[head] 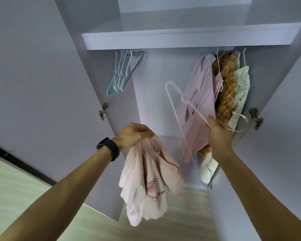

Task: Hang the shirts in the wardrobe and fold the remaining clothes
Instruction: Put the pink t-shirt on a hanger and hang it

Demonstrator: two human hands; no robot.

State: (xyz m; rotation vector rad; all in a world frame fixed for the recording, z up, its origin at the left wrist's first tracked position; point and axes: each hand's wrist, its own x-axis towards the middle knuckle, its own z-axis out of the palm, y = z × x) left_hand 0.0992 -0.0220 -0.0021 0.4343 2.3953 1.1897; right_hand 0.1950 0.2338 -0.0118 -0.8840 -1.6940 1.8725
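Note:
My left hand (134, 135) grips the collar of a pale pink shirt (149, 185) with red print, which hangs bunched below it in front of the open wardrobe (181, 40). To the right, my right hand (218, 130) holds a white wire hanger (177, 108), its long side slanting up and to the left. The hanger is bare; the pink shirt is apart from it. Behind the hanger, a pink striped shirt (198, 105), an orange plaid shirt (227, 87) and a pale floral garment (241, 87) hang at the wardrobe's right end.
Several empty hangers (123, 72), blue and white, hang at the wardrobe's left end. The wardrobe doors stand open on both sides, with metal hinges (103, 110) on each. A white shelf runs above the hanging space. Light wood floor (16, 188) lies below.

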